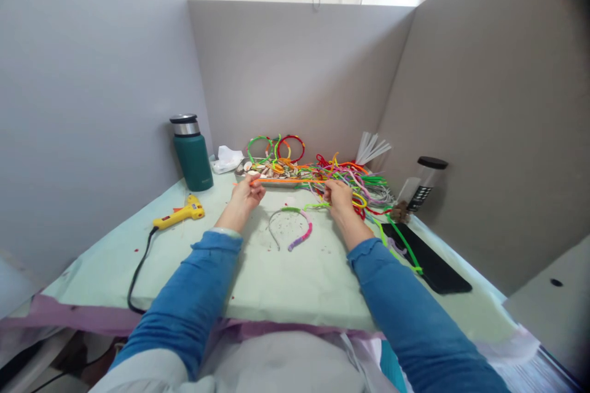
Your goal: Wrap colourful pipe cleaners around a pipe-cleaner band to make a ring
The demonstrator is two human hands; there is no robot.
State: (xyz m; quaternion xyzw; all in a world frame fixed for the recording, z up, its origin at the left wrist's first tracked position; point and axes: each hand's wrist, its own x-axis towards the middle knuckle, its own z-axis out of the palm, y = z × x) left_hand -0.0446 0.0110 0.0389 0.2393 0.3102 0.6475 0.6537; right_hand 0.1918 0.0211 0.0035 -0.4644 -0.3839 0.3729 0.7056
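An orange pipe cleaner (292, 181) stretches nearly level between my two hands above the table. My left hand (247, 193) pinches its left end, and my right hand (338, 196) pinches the right end. Below it, between my forearms, a headband (302, 239) lies on the cloth. Part of the headband is wrapped in green, pink and purple fuzzy material; its left arm is bare and thin. Behind the orange pipe cleaner stands a metal tray (276, 182) holding many small pieces, with several wrapped rings at its back.
A yellow glue gun (179, 214) with a black cord lies at left, near a green bottle (192, 156). Coloured pipe cleaners (359, 181) heap at back right, by white sticks (371, 147). A clear black-lidded container (421, 184) and a black flat object (433, 264) sit at right. Grey panels (295, 73) enclose the table.
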